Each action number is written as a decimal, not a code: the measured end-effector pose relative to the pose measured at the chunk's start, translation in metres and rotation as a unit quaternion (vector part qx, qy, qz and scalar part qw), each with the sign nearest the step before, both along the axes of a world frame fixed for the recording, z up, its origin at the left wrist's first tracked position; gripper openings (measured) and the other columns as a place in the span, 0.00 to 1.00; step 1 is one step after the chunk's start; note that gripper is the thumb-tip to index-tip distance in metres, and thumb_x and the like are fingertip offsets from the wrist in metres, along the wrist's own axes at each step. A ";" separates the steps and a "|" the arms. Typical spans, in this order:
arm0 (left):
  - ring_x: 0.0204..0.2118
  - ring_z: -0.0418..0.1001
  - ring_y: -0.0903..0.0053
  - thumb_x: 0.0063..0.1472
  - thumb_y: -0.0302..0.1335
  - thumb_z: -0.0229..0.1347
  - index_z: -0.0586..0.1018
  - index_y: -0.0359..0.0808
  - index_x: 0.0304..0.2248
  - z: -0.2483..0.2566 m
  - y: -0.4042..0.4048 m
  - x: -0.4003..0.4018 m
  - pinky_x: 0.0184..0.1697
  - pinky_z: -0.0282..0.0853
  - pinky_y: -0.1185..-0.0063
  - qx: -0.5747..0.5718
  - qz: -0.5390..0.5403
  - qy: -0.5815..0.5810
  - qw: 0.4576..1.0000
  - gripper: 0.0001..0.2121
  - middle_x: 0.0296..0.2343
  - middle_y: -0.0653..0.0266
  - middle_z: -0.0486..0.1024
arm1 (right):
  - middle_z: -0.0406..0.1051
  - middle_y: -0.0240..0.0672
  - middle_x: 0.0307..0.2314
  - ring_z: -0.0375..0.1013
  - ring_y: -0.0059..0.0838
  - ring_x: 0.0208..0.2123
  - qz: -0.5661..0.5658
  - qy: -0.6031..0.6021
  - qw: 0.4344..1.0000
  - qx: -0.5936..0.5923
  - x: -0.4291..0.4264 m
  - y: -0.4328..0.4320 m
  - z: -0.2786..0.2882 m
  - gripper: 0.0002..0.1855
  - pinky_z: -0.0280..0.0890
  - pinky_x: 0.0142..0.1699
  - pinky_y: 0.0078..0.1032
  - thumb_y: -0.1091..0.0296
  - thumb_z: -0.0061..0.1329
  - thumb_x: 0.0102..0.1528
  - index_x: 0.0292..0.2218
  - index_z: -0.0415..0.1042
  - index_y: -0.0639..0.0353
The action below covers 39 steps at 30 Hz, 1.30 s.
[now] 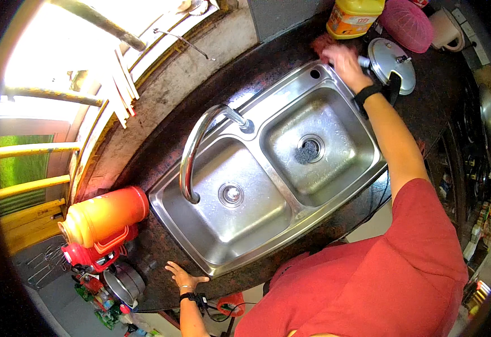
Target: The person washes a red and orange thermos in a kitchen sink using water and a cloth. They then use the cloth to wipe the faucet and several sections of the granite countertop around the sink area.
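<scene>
My left hand [185, 279] rests with its fingers spread on the dark stone countertop [157, 252], beside the near left corner of a double-bowl stainless steel sink [286, 191]. At the sink's far right corner is my right hand [344, 65], blurred, with a reddish cloth [323, 44] under its fingers against the counter. A pressure cooker lid [391, 63] lies just right of that hand. The chrome faucet [194, 143] arches over the left bowl. Dark scraps [306, 152] sit at the right bowl's drain; water drops dot both bowls.
Orange and red thermos flasks [108, 215] and a metal pot [125, 282] stand at the left. A yellow detergent jug [355, 17], a pink plastic basket [407, 25] and a beige mug-like container [447, 31] are at the back right. A barred window [47, 147] borders the counter.
</scene>
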<state>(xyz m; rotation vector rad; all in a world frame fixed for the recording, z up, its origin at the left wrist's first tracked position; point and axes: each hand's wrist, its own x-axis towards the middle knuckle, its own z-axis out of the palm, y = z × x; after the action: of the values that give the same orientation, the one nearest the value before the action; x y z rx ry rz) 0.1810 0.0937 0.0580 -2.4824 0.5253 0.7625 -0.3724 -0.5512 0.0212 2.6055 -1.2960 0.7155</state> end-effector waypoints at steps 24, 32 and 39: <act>0.62 0.56 0.47 0.22 0.47 0.78 0.32 0.38 0.65 0.011 0.025 0.004 0.62 0.61 0.60 -0.075 -0.056 -0.017 0.996 0.78 0.65 0.42 0.35 | 0.72 0.45 0.40 0.68 0.47 0.44 -0.128 0.166 0.944 0.254 0.000 0.392 -0.022 0.17 0.66 0.48 0.41 0.63 0.33 0.64 0.40 0.73 0.62; 0.64 0.53 0.50 0.24 0.44 0.78 0.34 0.37 0.65 0.026 0.014 -0.015 0.65 0.53 0.59 -0.073 -0.040 -0.016 0.996 0.76 0.65 0.41 0.35 | 0.70 0.41 0.45 0.68 0.49 0.44 0.218 -0.034 0.915 0.337 0.134 0.535 0.006 0.22 0.62 0.53 0.41 0.75 0.42 0.50 0.49 0.68 0.57; 0.64 0.52 0.50 0.28 0.51 0.75 0.40 0.40 0.66 0.020 0.056 -0.006 0.64 0.53 0.58 -0.153 -0.086 -0.018 0.984 0.70 0.65 0.43 0.39 | 0.75 0.48 0.34 0.73 0.49 0.40 -0.028 -0.282 0.884 0.372 0.049 0.534 0.052 0.22 0.66 0.47 0.39 0.51 0.35 0.66 0.42 0.76 0.57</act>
<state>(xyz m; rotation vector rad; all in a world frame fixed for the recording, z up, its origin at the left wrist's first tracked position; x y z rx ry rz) 0.1745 0.1494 0.0779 -2.6759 0.8901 0.6055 -0.3236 -0.0172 0.0731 3.0075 -2.1671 1.2335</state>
